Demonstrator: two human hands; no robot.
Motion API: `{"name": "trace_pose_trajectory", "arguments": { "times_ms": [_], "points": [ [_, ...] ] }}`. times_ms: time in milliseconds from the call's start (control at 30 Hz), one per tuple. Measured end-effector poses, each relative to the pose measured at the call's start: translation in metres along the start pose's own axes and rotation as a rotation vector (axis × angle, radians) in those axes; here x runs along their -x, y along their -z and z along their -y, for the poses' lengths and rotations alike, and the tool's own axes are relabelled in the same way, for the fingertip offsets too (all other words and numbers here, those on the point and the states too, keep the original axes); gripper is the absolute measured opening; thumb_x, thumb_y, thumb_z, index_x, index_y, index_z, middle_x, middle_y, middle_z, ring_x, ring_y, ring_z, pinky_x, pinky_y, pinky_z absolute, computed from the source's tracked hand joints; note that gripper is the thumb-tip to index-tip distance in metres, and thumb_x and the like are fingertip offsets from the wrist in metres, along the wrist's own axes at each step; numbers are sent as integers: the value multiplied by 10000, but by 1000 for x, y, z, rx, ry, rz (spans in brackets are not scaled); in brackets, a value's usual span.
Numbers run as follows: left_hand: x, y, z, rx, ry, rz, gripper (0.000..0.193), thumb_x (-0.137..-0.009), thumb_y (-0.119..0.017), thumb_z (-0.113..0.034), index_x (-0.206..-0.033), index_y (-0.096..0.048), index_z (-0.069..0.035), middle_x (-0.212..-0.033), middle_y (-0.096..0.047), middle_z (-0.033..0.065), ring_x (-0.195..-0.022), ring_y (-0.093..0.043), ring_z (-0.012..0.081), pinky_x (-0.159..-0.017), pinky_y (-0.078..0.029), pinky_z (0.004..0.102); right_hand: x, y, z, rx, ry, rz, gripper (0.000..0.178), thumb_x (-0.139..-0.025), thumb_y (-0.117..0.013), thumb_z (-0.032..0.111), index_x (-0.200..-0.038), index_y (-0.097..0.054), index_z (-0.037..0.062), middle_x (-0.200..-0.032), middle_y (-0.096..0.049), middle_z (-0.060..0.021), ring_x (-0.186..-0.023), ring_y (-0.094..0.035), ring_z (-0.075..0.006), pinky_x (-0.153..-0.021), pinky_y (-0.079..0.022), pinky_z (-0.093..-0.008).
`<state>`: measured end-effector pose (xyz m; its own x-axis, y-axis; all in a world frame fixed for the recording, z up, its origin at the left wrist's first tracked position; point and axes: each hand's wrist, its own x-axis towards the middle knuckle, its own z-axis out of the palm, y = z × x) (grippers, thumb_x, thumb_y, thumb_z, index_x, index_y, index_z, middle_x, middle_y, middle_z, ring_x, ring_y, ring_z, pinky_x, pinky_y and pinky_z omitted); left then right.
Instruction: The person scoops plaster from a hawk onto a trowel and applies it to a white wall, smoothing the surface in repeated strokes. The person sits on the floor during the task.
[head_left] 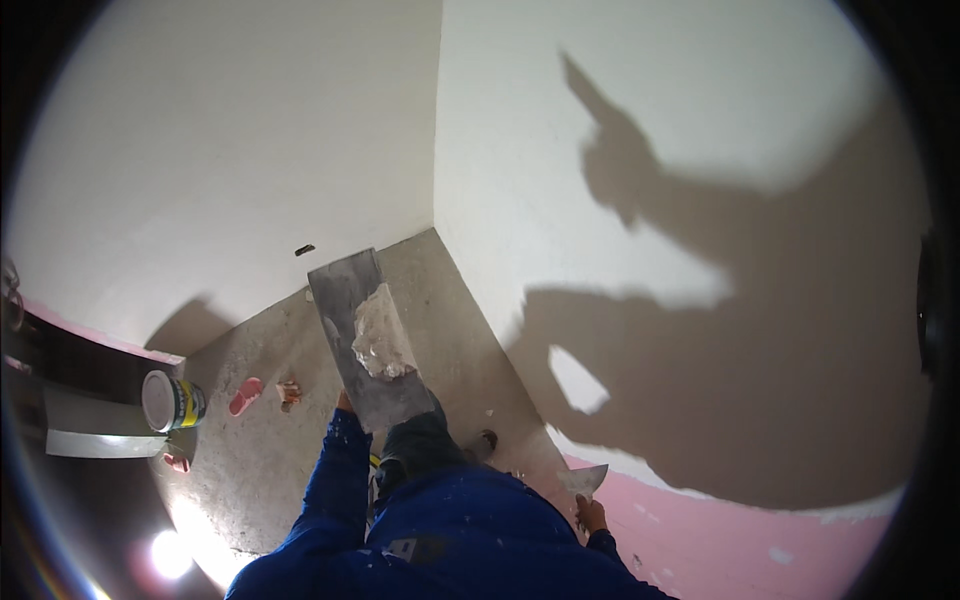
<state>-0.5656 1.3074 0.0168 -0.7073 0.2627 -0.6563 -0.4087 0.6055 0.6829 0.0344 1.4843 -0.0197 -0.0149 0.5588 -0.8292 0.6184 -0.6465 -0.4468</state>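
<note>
My left hand (345, 402) is mostly hidden beneath a long rectangular grey plastering trowel (340, 318), gripping it from below with its flat face up. A pale lump of wet plaster (382, 335) lies on that face, toward its right side. Low on the right, my right hand (592, 514) is closed around the handle of a putty knife (585, 480). The knife's broad blade points up and away from me, beside the pink lower band (680, 525) of the right wall; whether it touches the wall I cannot tell.
Two white walls meet at a corner ahead, above a concrete floor (235, 345). My shadow (760, 330) covers much of the right wall. At left stand a lidded bucket (172, 402), a pink slipper (245, 397) and a small brownish object (288, 394). A bright lamp (170, 553) shines lower left.
</note>
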Motion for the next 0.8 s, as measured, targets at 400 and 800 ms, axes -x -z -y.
{"name": "trace_pose_trajectory", "arguments": {
  "times_ms": [400, 800],
  "points": [
    [-53, 12, -7, -53, -63, 45, 581, -1011, -527, -383, -1449, -377, -32, -741, -465, -24, -606, -478, 110, -539, -435, 256, 16, -69, -6, -218, -135, -47, 355, -969, -622, 392, -856, -551, 63, -588, -509, -47, -407, -502, -175, -371, -388, -334],
    [-40, 36, -134, -250, -253, 770, 579, -1021, -514, -369, -1467, -364, -32, -726, -461, -29, -594, -477, 106, -529, -433, 253, 155, -237, 14, -695, -11, -228, 293, -985, -609, 353, -951, -551, 69, -659, -529, -19, -471, -512, -135, -427, -422, -299]
  ]
}}
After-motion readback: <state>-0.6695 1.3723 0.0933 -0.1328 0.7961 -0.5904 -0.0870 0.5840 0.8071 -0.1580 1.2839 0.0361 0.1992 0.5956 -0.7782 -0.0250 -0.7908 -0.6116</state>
